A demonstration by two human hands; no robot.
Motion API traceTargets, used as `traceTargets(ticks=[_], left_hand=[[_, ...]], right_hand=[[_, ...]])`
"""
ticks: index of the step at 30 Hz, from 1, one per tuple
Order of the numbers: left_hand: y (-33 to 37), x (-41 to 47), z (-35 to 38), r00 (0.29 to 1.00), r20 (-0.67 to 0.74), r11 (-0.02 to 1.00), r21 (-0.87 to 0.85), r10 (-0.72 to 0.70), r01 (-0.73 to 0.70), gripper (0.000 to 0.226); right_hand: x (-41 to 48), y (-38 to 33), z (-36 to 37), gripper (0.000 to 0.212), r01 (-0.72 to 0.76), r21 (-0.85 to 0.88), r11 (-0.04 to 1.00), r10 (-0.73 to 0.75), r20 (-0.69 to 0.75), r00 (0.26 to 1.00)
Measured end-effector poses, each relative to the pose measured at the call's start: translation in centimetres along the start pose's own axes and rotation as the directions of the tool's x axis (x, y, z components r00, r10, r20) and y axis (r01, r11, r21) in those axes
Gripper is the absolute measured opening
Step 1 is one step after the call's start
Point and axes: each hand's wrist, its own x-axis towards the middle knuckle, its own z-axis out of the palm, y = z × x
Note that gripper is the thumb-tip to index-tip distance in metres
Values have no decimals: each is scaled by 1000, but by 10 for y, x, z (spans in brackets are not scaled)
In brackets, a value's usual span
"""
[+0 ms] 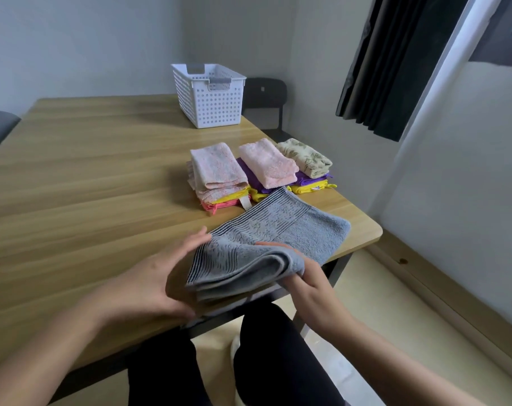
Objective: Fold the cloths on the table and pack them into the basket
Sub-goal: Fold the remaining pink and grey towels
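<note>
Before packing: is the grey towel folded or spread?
Partly folded: grey towel doubled over at near end, gripped by right hand, left hand alongside; far part flat.

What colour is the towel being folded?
The towel is grey-blue, with thin dark stripes along its edge. The head view shows it best.

Grey walls point(73, 39). Black chair point(265, 95) in far corner. Dark curtain point(395, 68) at right, white frame point(465, 39) beside it. Pale floor point(380, 303).
</note>
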Motion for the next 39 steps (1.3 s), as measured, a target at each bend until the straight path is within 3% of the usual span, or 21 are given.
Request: traceTargets(ticks=[3, 7, 12, 14, 16, 19, 21, 24, 27, 29, 32, 37, 39], left_hand=[[7, 10, 2, 989, -136, 997, 53, 60, -53, 105], [12, 23, 10, 964, -168, 972, 156, 204, -178, 101], [9, 32, 9, 940, -251, 933, 331, 230, -140, 117], [8, 38, 11, 924, -281, 915, 378, 259, -142, 98], [11, 45, 13, 913, -333, 953, 262, 237, -152, 60], [21, 47, 5, 936, -308, 980, -46, 169, -192, 34], [36, 43, -4, 915, -316, 939, -152, 250, -309, 30], [43, 42, -11, 913, -369, 880, -358, 173, -312, 19], [37, 58, -8, 936, -352, 781, -582, 7, -225, 49], [37, 68, -10, 958, -283, 780, -610, -51, -139, 63], [43, 68, -12, 976, -218, 838, -538, -27, -97, 48], [49, 66, -15, 933, -344, 857, -506, -103, -92, 27], [59, 73, -23, 904, -399, 833, -544, -156, -96, 9]], right_hand=[[5, -2, -2, 32, -33, 88, 996, 35, -18, 999], [10, -6, -7, 32, -80, 155, 985, 88, -52, 995], [13, -13, -8, 26, -180, 239, 954, 213, -122, 969], [14, -12, -9, 29, -238, 320, 917, 293, -137, 946], [15, -13, -9, 29, -253, 331, 909, 312, -142, 939], [14, -11, -11, 34, -248, 276, 929, 293, -137, 946], [11, -10, -15, 24, -248, 252, 935, 282, -106, 954], [8, -16, -20, 21, -244, 254, 936, 265, -49, 963], [11, -24, -29, 19, -177, 178, 968, 183, -17, 983], [12, -26, -37, 22, -175, 161, 971, 181, -23, 983], [7, -22, -44, 16, -182, 147, 972, 184, -2, 983], [22, -21, -45, 12, -179, 169, 969, 180, 6, 984], [37, -30, -47, 30, -161, 182, 970, 165, -6, 986]])
